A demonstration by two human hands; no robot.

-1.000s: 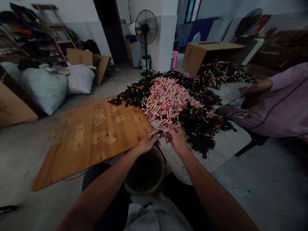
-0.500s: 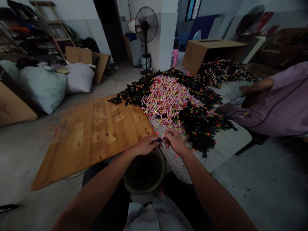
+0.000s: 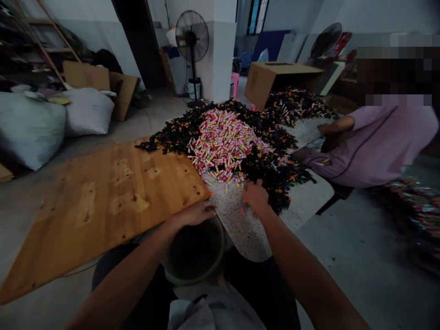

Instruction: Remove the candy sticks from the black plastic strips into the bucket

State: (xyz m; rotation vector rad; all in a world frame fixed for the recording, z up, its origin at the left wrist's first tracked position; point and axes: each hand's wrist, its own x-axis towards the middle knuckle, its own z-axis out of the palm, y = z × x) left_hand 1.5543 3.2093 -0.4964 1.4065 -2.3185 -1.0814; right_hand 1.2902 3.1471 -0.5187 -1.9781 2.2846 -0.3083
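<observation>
Black clips (image 3: 275,176) were heaped on the counter (image 3: 240,224), right hand (image 3: 256,197) reaching in, fingers hidden, can't tell their state. Left hand (image 3: 195,213) hovered curled over the bucket (image 3: 194,250). A careless grab could easily scatter pieces off the edge.

Speckled slab (image 3: 240,224) under bright sticks (image 3: 223,146)

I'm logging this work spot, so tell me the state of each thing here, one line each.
Left hand: over the bucket rim, fingers curled; a grip cannot be told.
Right hand: reaching into the black pieces.
Bucket: upright, open, inside too dark to read.
Pink pieces: heaped on the black pile.
Black pieces: spread loose.
Cardboard box: tipped on its side.
Fan: upright.
Wooden board: lying flat.
</observation>
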